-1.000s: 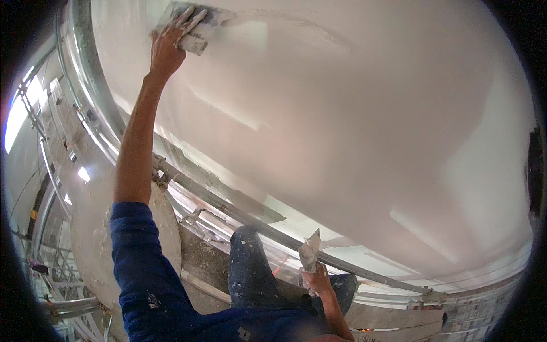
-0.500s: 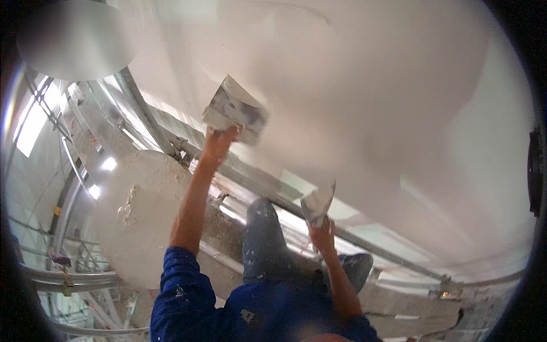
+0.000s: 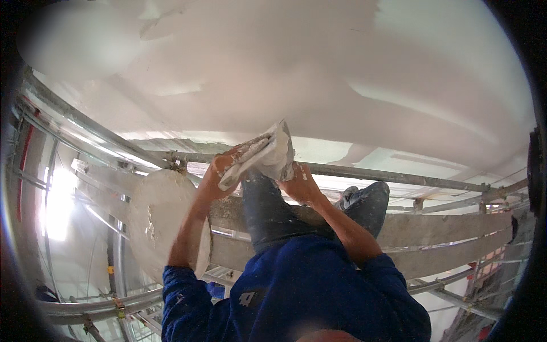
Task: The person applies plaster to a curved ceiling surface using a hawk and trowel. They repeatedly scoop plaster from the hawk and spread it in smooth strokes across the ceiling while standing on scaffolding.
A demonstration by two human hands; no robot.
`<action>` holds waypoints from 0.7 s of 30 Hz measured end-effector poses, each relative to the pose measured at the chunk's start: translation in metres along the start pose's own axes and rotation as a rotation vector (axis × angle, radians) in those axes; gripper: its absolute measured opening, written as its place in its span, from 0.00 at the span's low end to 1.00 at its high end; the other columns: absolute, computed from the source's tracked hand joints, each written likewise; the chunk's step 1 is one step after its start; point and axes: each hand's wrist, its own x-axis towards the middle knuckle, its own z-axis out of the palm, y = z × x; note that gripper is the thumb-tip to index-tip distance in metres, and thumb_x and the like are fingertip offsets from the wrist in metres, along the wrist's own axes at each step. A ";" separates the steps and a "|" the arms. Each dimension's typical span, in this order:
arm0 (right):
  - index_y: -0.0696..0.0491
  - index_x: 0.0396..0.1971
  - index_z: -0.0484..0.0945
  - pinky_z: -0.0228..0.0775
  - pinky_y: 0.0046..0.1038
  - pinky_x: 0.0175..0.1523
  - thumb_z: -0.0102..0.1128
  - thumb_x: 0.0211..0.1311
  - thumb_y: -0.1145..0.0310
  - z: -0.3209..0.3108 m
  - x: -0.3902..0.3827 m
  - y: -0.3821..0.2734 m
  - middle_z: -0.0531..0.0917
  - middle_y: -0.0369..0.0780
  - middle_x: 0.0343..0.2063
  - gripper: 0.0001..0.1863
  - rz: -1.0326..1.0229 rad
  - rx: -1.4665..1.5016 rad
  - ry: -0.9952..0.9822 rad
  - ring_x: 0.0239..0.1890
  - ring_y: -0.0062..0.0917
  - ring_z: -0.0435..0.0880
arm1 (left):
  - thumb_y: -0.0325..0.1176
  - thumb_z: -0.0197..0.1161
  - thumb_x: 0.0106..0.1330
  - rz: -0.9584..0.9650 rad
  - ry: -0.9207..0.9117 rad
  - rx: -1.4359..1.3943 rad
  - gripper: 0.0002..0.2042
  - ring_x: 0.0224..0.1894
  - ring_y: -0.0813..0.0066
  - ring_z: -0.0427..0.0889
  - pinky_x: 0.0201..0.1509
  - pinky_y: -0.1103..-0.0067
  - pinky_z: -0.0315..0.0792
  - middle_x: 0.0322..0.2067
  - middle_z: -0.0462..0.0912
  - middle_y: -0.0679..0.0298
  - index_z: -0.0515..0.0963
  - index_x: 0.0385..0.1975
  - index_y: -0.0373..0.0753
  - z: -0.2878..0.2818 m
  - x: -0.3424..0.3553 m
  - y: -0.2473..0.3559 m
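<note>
My left hand (image 3: pixel 223 171) is closed round a flat, wide-bladed plastering trowel (image 3: pixel 246 163), pale with filler, held at a slant. Closed too is my right hand (image 3: pixel 300 185), gripping a putty knife (image 3: pixel 281 153) whose broad blade is smeared with white filler. The two blades meet or overlap in front of my knees; whether they press together I cannot tell. My fingers are partly hidden behind the tools. White specks dot both hands.
Beyond my hands stretches a pale wall (image 3: pixel 296 74) with patches of filler. A scaffold rail (image 3: pixel 364 172) runs before it. By my left forearm is a round, off-white surface (image 3: pixel 162 214) with lumps on it. Planks (image 3: pixel 444 231) lie to the right.
My left hand has brought the trowel down and nearer from the wall. My right hand has shifted left and up, so the two tools now meet. My view has turned.
</note>
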 end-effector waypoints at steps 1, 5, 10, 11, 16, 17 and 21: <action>0.37 0.45 0.68 0.60 0.46 0.46 0.48 0.51 0.59 -0.001 -0.009 0.000 0.73 0.47 0.41 0.18 -0.014 0.010 -0.043 0.45 0.39 0.70 | 0.22 0.55 0.52 0.396 0.041 0.232 0.18 0.43 0.70 0.73 0.47 0.80 0.65 0.42 0.72 0.56 0.66 0.44 0.34 0.000 0.009 0.017; 0.42 0.43 0.68 0.62 0.42 0.40 0.45 0.54 0.59 -0.008 -0.025 0.005 0.73 0.42 0.40 0.16 -0.038 0.012 0.059 0.41 0.36 0.73 | 0.23 0.58 0.49 -0.015 -0.169 0.444 0.19 0.45 0.65 0.72 0.48 0.73 0.66 0.45 0.69 0.54 0.66 0.43 0.36 -0.006 -0.008 -0.039; 0.41 0.43 0.68 0.55 0.47 0.48 0.46 0.52 0.57 -0.020 -0.052 0.032 0.69 0.45 0.45 0.17 0.280 0.136 -0.051 0.51 0.40 0.62 | 0.21 0.54 0.45 -0.113 -0.238 0.912 0.20 0.52 0.60 0.62 0.57 0.58 0.48 0.49 0.66 0.55 0.69 0.42 0.42 -0.038 0.028 -0.036; 0.40 0.44 0.68 0.50 0.47 0.52 0.48 0.51 0.58 -0.035 -0.048 0.041 0.69 0.47 0.44 0.17 0.335 0.326 -0.116 0.50 0.43 0.62 | 0.22 0.55 0.45 0.040 -0.067 1.215 0.25 0.56 0.56 0.57 0.56 0.56 0.49 0.53 0.59 0.55 0.65 0.48 0.43 -0.045 0.045 -0.032; 0.40 0.43 0.69 0.52 0.49 0.52 0.50 0.48 0.62 0.005 -0.081 0.048 0.68 0.49 0.44 0.18 0.413 0.247 -0.141 0.49 0.44 0.64 | 0.39 0.57 0.48 0.791 0.312 1.428 0.27 0.57 0.56 0.53 0.49 0.40 0.42 0.55 0.58 0.65 0.62 0.51 0.54 0.022 0.244 0.120; 0.42 0.42 0.69 0.54 0.48 0.50 0.52 0.45 0.64 0.008 -0.080 0.038 0.69 0.49 0.42 0.19 0.378 0.218 -0.083 0.48 0.45 0.64 | 0.40 0.57 0.48 0.884 0.354 1.488 0.26 0.57 0.55 0.54 0.49 0.40 0.44 0.55 0.57 0.64 0.62 0.51 0.53 0.026 0.263 0.134; 0.40 0.41 0.70 0.51 0.48 0.51 0.51 0.47 0.63 0.012 -0.095 0.028 0.70 0.48 0.41 0.17 0.328 0.133 -0.122 0.48 0.42 0.65 | 0.39 0.51 0.53 0.945 0.363 1.736 0.21 0.59 0.57 0.48 0.51 0.40 0.41 0.56 0.57 0.65 0.64 0.49 0.52 0.069 0.307 0.175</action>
